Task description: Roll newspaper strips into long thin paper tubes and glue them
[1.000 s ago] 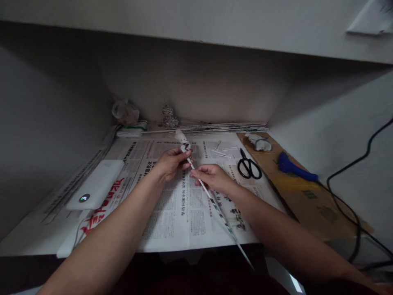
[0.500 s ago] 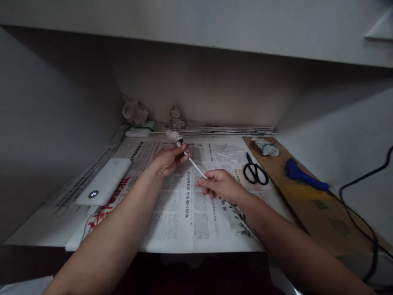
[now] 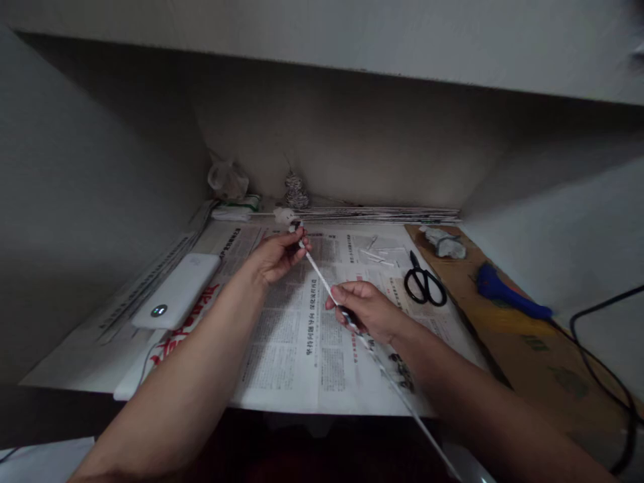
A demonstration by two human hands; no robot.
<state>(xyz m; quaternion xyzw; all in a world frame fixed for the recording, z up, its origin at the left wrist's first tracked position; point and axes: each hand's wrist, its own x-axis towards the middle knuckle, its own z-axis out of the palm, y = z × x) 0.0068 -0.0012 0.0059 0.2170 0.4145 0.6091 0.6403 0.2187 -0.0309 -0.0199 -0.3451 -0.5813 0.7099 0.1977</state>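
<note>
A thin rolled paper tube (image 3: 318, 270) runs slantwise between my hands, white with dark printed patches. My left hand (image 3: 279, 256) pinches its upper end between thumb and fingers. Just beyond those fingertips is a whitish crumpled piece (image 3: 284, 215); whether it joins the tube I cannot tell. Lower down, my right hand (image 3: 366, 308) is closed around the tube, whose long tail passes under the right forearm and beyond the table's front edge. Both hands are above a spread newspaper (image 3: 282, 355).
Black-handled scissors (image 3: 425, 285) and short white sticks (image 3: 380, 257) lie on the right. A blue glue gun (image 3: 508, 292) rests on cardboard (image 3: 523, 362). At left is a white power bank (image 3: 176, 292). Behind are paper sticks (image 3: 382, 215) and a small woven figure (image 3: 295, 190). An overhang (image 3: 322, 40) spans above.
My right hand has turned and lowered slightly, showing more of the tube through its fingers. The tube's tail now shows down to the bottom edge. The whole view has shifted a little.
</note>
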